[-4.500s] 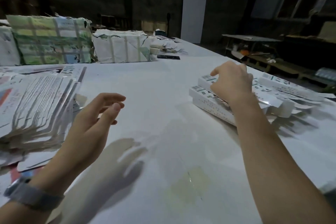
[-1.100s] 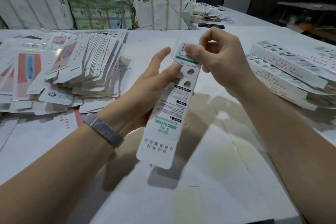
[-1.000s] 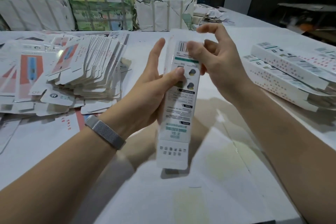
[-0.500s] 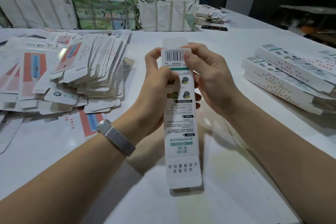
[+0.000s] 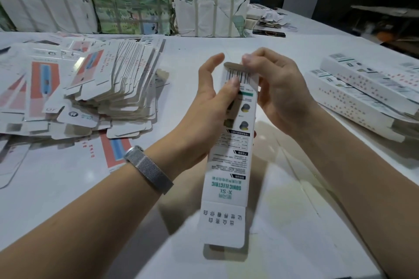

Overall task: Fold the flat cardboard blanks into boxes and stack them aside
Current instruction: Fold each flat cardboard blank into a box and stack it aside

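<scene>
Above the middle of the white worktop (image 5: 294,222), I hold one long carton (image 5: 233,142) upright between both hands, its printed face toward me and its lower flap (image 5: 223,226) hanging open. My left hand (image 5: 210,106) wraps the carton's left side from behind, thumb pressed on the barcode near the top, forefinger lifted free. My right hand (image 5: 278,88) curls round the right edge, and its fingertips (image 5: 249,60) pinch the top flap (image 5: 233,66) down toward the opening. As I judge it, the step is closing this upper end, and doing it well means keeping the tube squared with my left hand so the walls do not collapse, then creasing the flap cleanly along its score and sliding the tuck tab inside the front wall, not outside it. Squeeze too hard and the thin card would buckle. To my left lies the fanned heap of flat blanks (image 5: 108,88); to my right, well apart, sits the stack of finished boxes (image 5: 362,97), where this one belongs once both ends are shut.
</scene>
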`<state>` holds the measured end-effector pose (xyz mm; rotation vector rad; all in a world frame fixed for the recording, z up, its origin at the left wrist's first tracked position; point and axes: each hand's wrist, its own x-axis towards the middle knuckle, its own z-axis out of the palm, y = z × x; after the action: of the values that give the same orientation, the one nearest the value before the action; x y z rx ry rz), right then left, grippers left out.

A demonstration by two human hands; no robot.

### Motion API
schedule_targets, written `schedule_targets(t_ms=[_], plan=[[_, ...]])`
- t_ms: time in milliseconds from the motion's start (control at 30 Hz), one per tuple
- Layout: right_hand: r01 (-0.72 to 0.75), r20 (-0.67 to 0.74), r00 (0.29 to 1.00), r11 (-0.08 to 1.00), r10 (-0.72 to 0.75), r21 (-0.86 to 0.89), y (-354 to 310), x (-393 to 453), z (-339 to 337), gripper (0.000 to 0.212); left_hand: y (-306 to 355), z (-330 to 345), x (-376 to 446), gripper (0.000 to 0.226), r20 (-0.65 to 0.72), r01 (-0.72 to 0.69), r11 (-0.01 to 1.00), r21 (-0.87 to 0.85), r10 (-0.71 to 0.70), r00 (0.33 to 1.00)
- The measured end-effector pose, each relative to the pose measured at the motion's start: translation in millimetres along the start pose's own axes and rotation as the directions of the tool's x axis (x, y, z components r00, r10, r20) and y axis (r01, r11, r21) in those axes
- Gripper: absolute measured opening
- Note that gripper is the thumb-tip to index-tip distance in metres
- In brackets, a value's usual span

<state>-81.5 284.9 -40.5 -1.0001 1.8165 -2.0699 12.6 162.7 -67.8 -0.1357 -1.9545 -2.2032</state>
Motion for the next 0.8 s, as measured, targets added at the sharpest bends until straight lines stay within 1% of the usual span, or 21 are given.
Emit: schedule_targets(t_ms=[67, 133, 200, 300, 400, 467, 533, 700, 800], plan=[[-0.053, 0.049, 0.997, 0.999, 0.053, 0.000, 0, 1, -3, 0.005, 0, 0, -1, 0.039, 0.017, -0.002, 1.000, 0.009, 0.002, 1.000], [-0.076, 0.061, 0.995, 0.997, 0.076, -0.009, 0, 2, -5, 0.011, 0, 0, -1, 0.037, 0.038, -0.009, 1.000, 0.003, 0.009, 0.999], [-0.038, 0.026, 0.999, 0.999, 0.039, -0.025, 0, 2, -6, 0.006, 0, -2, -1, 0.038, 0.054, -0.010, 1.000, 0.012, 0.009, 0.998], [0.022, -0.052, 0.998, 0.999, -0.024, -0.032, 1, 2, -4, 0.010, 1, -3, -1, 0.039, 0.071, -0.008, 0.999, 0.039, 0.005, 0.997], [0.063, -0.081, 0.994, 0.995, -0.070, -0.082, 1, 2, -5, 0.015, 2, -3, -3, 0.038, 0.097, 0.004, 1.000, 0.031, -0.007, 0.995], [0.063, -0.044, 0.997, 0.991, -0.069, -0.121, -2, 2, -8, 0.020, 3, -3, -5, 0.036, 0.098, 0.011, 1.000, 0.027, -0.014, 0.995], [0.031, 0.006, 1.000, 0.991, -0.031, -0.129, -4, 1, -11, 0.022, 4, -2, -5, 0.034, 0.084, 0.019, 1.000, 0.025, -0.021, 0.996], [0.012, 0.070, 0.998, 0.991, -0.003, -0.132, -6, 1, -14, 0.018, 6, 0, -6, 0.024, 0.066, 0.025, 0.999, -0.032, -0.023, 0.998], [0.007, 0.095, 0.995, 0.988, 0.007, -0.153, -7, 0, -17, 0.022, 8, 0, -6, 0.021, 0.077, 0.047, 0.996, -0.075, -0.041, 0.996]])
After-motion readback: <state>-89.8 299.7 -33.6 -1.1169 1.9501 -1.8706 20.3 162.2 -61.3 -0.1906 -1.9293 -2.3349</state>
